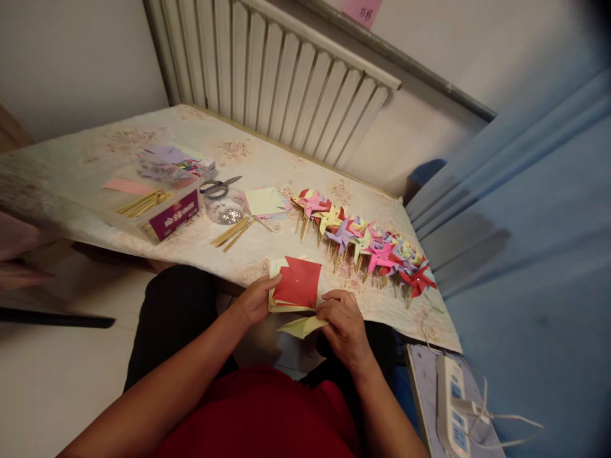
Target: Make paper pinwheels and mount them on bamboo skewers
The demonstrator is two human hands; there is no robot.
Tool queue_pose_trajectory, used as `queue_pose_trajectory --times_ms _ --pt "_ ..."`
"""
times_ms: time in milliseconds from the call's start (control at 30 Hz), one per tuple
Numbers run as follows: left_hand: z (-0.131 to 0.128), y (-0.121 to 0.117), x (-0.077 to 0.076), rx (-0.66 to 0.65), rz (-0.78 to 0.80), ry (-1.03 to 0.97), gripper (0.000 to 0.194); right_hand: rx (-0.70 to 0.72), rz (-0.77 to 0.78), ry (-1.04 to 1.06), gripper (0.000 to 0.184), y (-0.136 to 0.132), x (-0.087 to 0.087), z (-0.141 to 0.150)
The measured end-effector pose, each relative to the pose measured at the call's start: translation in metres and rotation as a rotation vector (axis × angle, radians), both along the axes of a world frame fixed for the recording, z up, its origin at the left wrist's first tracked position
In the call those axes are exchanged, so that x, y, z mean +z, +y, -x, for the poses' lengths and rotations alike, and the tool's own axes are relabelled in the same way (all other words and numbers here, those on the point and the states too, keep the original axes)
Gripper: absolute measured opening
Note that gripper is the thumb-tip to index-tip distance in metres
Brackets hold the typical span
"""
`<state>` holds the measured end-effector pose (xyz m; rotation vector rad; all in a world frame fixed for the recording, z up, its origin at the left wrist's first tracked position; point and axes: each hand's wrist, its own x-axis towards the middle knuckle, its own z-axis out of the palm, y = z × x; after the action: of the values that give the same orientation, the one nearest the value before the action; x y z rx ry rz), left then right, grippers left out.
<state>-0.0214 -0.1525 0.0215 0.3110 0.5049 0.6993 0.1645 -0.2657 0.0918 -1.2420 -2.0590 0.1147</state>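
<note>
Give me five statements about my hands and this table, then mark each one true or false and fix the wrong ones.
1. The left hand holds a stack of square paper sheets with a red sheet showing on top. True.

2. The right hand is empty. False: it pinches a pale yellow-green piece of paper.

3. Dark-handled metal scissors lie near a clear round plastic container. True.

4. The clear plastic box with a purple label stands to the right of the multicoloured paper pinwheels. False: it stands to their left, with thin wooden sticks in it.

5. A white power strip lies at the lower right of the picture. True.
</note>
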Motion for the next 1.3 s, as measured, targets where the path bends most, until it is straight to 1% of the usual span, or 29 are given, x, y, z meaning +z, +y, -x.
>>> queue_pose_trajectory --times_ms 167,267,400,467,500,533,600,700,767,833,1033,1167,1300 --pt "0.001 -0.002 0.003 0.000 -0.021 0.007 0.032 -0.019 0.117 0.027 0.013 -0.004 0.013 0.001" --pt "0.001 -0.003 0.005 -0.035 -0.039 -0.011 0.032 -0.049 0.203 0.088 0.014 -0.002 0.028 0.002" --pt "0.000 -0.005 0.007 -0.091 -0.093 -0.036 0.036 -0.018 0.289 0.121 0.014 0.008 0.052 0.008" --pt "0.000 -0.006 0.008 -0.111 -0.105 -0.031 0.039 -0.004 0.350 0.132 0.013 0.017 0.058 0.012" --pt "0.000 -0.007 0.009 -0.128 -0.106 -0.023 0.040 -0.005 0.382 0.142 0.013 0.023 0.059 0.014" --pt "0.000 -0.007 0.009 -0.151 -0.105 -0.009 0.041 -0.009 0.416 0.150 0.012 0.029 0.058 0.015" --pt "0.000 -0.008 0.010 -0.183 -0.110 0.026 0.041 -0.021 0.492 0.168 0.011 0.044 0.049 0.017" --pt "-0.001 -0.009 0.012 -0.146 -0.139 0.064 0.039 -0.045 0.620 0.164 0.010 0.064 0.030 0.017" --pt "-0.002 -0.008 0.013 -0.117 -0.156 0.070 0.037 -0.082 0.605 0.126 0.010 0.075 0.020 0.017" --pt "-0.004 -0.008 0.013 -0.118 -0.165 0.066 0.035 -0.110 0.557 0.059 0.008 0.081 0.015 0.017" --pt "-0.004 -0.008 0.007 -0.099 -0.154 0.059 0.037 -0.155 0.450 -0.142 0.005 0.086 0.014 0.018" --pt "-0.002 -0.008 0.006 -0.068 -0.120 0.097 0.038 -0.157 0.438 -0.199 0.005 0.088 0.013 0.019" --pt "-0.001 -0.008 0.007 -0.065 -0.103 0.083 0.037 -0.161 0.450 -0.255 0.005 0.090 0.015 0.022"
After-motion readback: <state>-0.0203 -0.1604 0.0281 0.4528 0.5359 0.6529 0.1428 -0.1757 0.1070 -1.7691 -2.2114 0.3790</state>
